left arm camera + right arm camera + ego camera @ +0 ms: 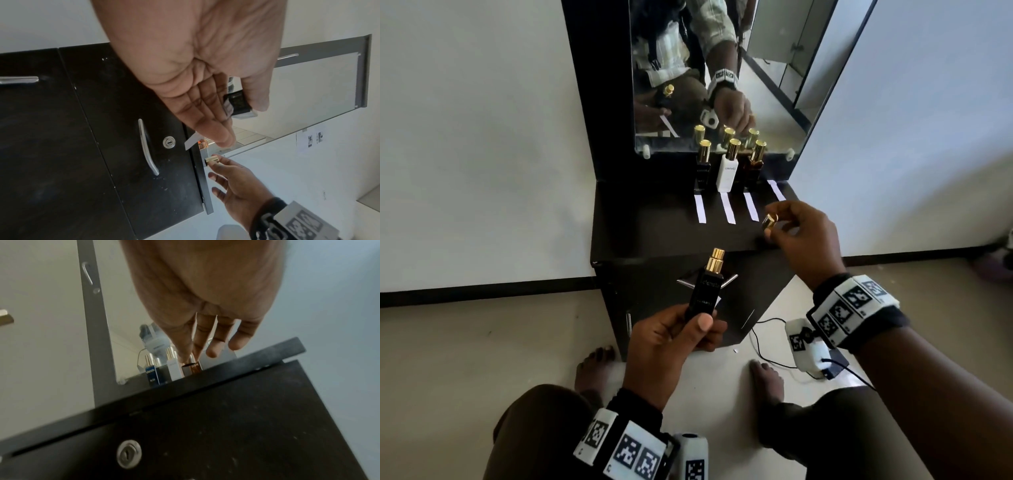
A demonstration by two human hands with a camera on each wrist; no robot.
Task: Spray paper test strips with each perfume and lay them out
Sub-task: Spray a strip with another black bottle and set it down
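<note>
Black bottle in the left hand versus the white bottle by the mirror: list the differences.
The black bottle is uncapped, its gold sprayer bare; the white bottle wears its gold cap. The black bottle is gripped in the left hand, tilted; the white bottle stands upright on the cabinet top. Both have slim rectangular bodies.

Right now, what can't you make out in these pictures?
- Bottle label: head view, too small and dark; left wrist view, left hand covers most of it.
- Cap: right wrist view, blurred, right hand's fingers cover it.
- Whether the strips are sprayed: no view shows wetness.
- Brown bottle label: head view, too dark.
</note>
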